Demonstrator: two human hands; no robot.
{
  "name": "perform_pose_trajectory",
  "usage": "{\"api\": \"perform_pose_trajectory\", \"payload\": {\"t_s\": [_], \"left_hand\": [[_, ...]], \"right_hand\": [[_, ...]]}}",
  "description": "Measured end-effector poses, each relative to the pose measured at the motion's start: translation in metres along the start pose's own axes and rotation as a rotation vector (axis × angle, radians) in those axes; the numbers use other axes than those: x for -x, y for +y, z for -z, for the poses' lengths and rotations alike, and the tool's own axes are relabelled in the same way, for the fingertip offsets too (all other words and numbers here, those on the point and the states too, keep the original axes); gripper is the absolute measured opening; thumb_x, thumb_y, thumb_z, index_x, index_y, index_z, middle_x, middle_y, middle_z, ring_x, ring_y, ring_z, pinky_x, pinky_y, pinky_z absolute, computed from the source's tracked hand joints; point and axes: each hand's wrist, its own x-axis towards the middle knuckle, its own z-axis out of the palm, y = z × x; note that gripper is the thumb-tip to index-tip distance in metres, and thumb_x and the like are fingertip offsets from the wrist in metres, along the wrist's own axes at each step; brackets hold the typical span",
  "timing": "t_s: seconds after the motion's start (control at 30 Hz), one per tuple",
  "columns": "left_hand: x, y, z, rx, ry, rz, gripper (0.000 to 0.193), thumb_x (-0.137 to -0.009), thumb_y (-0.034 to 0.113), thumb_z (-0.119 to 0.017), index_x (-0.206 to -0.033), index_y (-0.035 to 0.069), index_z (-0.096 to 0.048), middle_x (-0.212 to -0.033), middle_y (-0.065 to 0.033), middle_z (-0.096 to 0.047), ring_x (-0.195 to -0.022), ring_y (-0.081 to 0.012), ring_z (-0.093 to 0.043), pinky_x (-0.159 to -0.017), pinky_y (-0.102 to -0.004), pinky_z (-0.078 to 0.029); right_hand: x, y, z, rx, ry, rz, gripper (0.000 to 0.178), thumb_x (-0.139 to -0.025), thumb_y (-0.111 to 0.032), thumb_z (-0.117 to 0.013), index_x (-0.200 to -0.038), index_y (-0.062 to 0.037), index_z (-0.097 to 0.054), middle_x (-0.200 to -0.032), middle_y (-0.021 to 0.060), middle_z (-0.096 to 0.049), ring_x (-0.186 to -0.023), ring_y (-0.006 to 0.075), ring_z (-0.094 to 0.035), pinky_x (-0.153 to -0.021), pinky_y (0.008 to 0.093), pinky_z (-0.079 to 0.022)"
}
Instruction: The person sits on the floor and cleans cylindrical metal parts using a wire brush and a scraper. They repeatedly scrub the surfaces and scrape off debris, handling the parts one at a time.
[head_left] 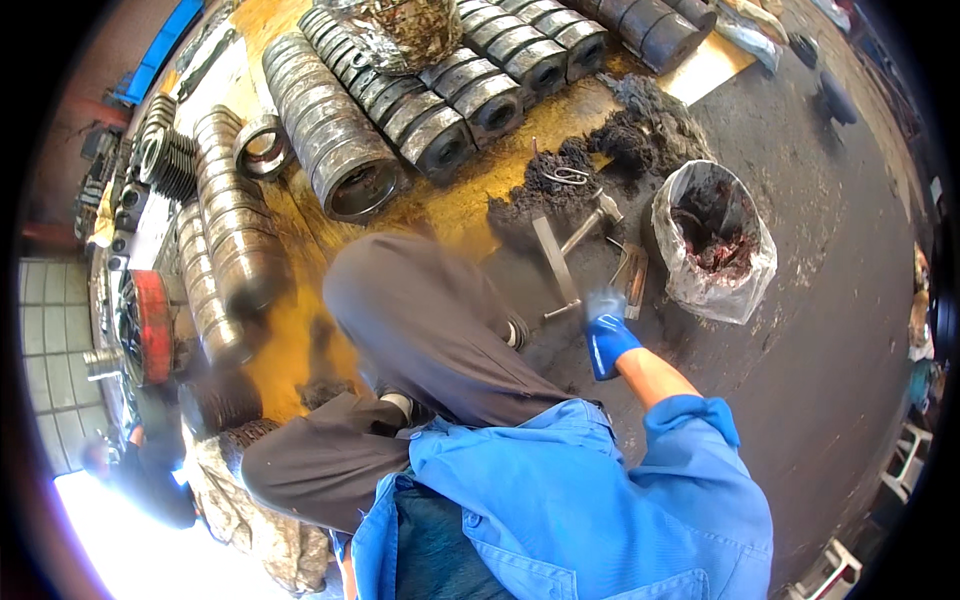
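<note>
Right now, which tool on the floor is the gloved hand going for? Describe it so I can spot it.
Find the white plastic bag of dark sludge on the grey floor. Just left of it lies a hammer, head toward the dark debris pile. Unlike the flat metal bar crossing it, it has a blocky head; the right hand is nearest.

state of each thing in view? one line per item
right hand: blue glove on, reaching to the tools on the floor; grip blurred
left hand: hidden
hammer: lying flat
flat metal bar: lying flat
plastic bag: open, dark sludge inside
metal rings: stacked in rows on their sides
</note>
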Motion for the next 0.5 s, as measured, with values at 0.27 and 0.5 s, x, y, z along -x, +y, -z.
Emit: {"api": "perform_pose_trajectory", "payload": {"t_s": [0.27,0.5], "left_hand": [[0.306,-0.08,-0.086,-0.043,-0.436,0.536,0.037,-0.098,0.024,-0.072,-0.124,-0.002,-0.071,-0.109,-0.0136,-0.076,-0.096,-0.0215,-0.069,-0.084,-0.0376,-0.056],[0.457,-0.054,-0.081,-0.021,-0.584,1.03,0.038,-0.098,0.025,-0.072,-0.125,-0.002,-0.071,-0.11,-0.0135,-0.076,-0.096,-0.0214,-0.069,-0.084,-0.0376,-0.056]], "right_hand": [[-0.083,0.03,-0.137,0.073,0.034,0.013,0.028,-0.096,-0.026,-0.058,-0.111,-0.012,-0.078,-0.121,0.0134,-0.071,-0.12,0.0338,-0.063,-0.105,0.0507,-0.046],[-0.086,0.012,-0.091,0.507,-0.331,0.231,0.043,-0.104,-0.037,-0.05,-0.136,-0.0166,-0.068,-0.148,0.009,-0.061,-0.139,0.0304,-0.054,-0.118,0.0535,-0.035]]}}
